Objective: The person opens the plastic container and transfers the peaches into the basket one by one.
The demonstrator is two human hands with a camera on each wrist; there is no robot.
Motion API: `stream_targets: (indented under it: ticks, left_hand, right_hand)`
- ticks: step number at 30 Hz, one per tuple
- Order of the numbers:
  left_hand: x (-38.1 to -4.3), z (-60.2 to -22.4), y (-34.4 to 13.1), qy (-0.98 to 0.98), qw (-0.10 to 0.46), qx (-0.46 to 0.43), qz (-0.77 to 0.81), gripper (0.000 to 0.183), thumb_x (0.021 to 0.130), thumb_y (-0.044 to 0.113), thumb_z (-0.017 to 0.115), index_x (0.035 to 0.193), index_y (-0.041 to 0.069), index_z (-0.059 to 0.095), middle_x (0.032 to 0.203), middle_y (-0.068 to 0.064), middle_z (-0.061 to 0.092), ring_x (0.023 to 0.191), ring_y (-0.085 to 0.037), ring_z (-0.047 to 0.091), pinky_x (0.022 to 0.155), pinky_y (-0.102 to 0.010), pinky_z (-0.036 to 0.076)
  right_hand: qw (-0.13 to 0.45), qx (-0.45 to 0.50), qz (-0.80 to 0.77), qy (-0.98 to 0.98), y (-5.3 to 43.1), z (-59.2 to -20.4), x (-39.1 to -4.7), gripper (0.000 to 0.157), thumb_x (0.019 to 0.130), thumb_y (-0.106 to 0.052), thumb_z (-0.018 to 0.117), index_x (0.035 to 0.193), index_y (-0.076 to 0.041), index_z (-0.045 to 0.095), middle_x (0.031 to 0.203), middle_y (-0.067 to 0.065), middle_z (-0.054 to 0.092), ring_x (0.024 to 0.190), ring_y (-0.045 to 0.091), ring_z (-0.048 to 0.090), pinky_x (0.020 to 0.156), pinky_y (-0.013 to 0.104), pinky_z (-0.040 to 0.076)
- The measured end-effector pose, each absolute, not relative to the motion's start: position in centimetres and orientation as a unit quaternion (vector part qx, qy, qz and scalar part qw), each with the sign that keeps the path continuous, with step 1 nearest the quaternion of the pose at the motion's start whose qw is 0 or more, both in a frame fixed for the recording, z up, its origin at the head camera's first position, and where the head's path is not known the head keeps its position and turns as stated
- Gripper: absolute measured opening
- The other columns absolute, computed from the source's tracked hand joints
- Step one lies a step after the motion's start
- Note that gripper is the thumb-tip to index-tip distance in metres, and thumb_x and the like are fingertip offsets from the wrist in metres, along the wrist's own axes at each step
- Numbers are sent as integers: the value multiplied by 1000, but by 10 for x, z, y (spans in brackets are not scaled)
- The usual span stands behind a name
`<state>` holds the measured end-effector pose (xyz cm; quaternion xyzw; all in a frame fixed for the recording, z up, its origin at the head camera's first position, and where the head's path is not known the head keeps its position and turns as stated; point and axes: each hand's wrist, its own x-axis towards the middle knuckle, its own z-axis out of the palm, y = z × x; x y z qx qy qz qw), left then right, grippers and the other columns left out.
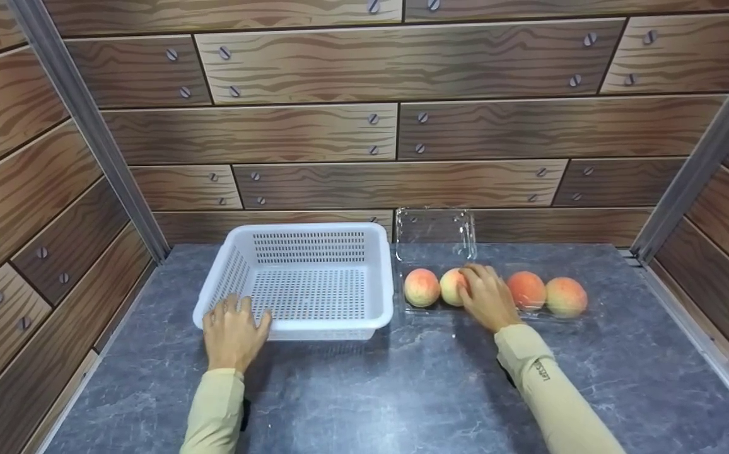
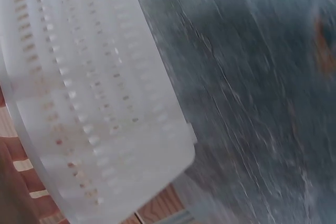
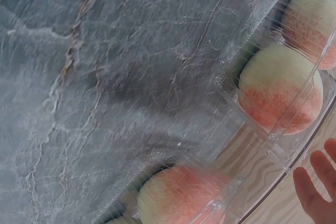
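Observation:
A white slotted plastic basket (image 1: 314, 325) stands left of centre. At its near left corner lies my left hand (image 1: 233, 334), fingers spread over the rim; the left wrist view shows several fingertips past the basket's edge (image 2: 100, 98). My right hand (image 1: 489, 296) is over the peaches, right beside the second peach from the left (image 1: 451, 287), partly covering it. Its fingers (image 3: 324, 174) look extended in the right wrist view; contact with the peach cannot be told. The leftmost peach (image 1: 422, 288) shares a clear plastic box with that one. Two more peaches (image 1: 526, 291) (image 1: 566, 297) sit to the right.
A clear lid (image 1: 435, 234) stands raised behind the left pair of peaches. Clear plastic also surrounds the right pair. Wood-patterned panels (image 1: 314, 132) close off the back and sides of the grey marbled table (image 1: 364, 403), with metal posts (image 1: 705, 157) at the corners.

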<state>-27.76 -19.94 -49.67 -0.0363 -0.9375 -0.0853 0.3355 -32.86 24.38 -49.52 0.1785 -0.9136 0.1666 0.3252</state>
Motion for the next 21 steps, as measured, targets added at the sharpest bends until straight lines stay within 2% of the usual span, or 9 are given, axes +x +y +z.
stream_targets:
  ticks: [10,21]
  left_hand:
    - [-276,-499,-225,-927,361,-24,-101,52,85,33,69,111,-12,65,115,-35,61,109,-51,58,86,-65,47]
    - [-280,-498,-240,-951,274,11,-142,61,91,37,63,128,-11,59,136,-37,51,124,-54,48,94,-72,39]
  right_hand:
    - [334,186,168,-909,239,-500,-331,21,87,-3,69,105,10,69,106,24,67,96,44,62,78,56,54]
    - [326,178,181,-911,236,-506,-333,20,88,-3,67,105,9,69,110,24,67,99,43,62,81,56,55]
